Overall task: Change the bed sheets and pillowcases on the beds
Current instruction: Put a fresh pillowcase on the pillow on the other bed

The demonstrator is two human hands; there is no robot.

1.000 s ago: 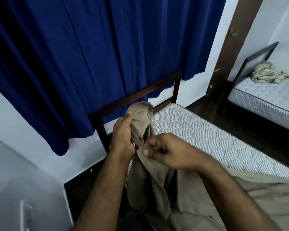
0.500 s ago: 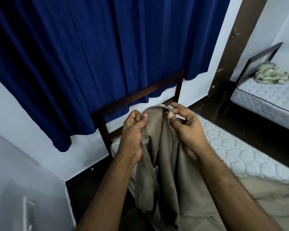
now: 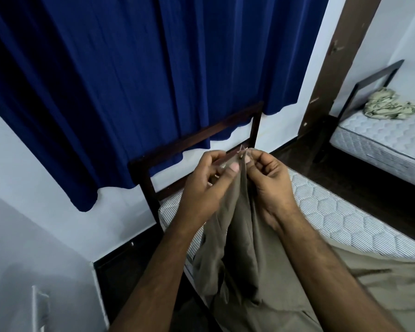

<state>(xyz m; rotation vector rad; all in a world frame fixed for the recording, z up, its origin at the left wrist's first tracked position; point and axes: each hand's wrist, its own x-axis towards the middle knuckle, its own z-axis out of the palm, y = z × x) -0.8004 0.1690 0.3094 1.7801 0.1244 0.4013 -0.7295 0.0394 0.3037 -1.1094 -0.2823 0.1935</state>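
Fingertips of the left hand (image 3: 205, 183) and right hand (image 3: 271, 180) pinched tight on the top edge of the drab brown cotton bed sheet (image 3: 240, 240), thumbs pressed against curled forefingers, knuckles nearly touching. Closer together than half a second ago, when a broad fold of cloth spread between them; now bunched to a narrow peak at the fingertips. Raised a little higher against the dark wooden headboard frame (image 3: 197, 137) too. Hanging down between the forearms, pooling over the near corner of the grey hexagon-quilted bare mattress (image 3: 326, 212) and trailing off to the lower right, cut off by the edge. Behind, deep blue pleated curtain (image 3: 134, 75). Far right, second quilted mattress (image 3: 381, 137) with a crumpled pale green cloth (image 3: 386, 106) on it, partly out of view. Hard to make out the small pale thing poking up at the pinch, thread or tag.
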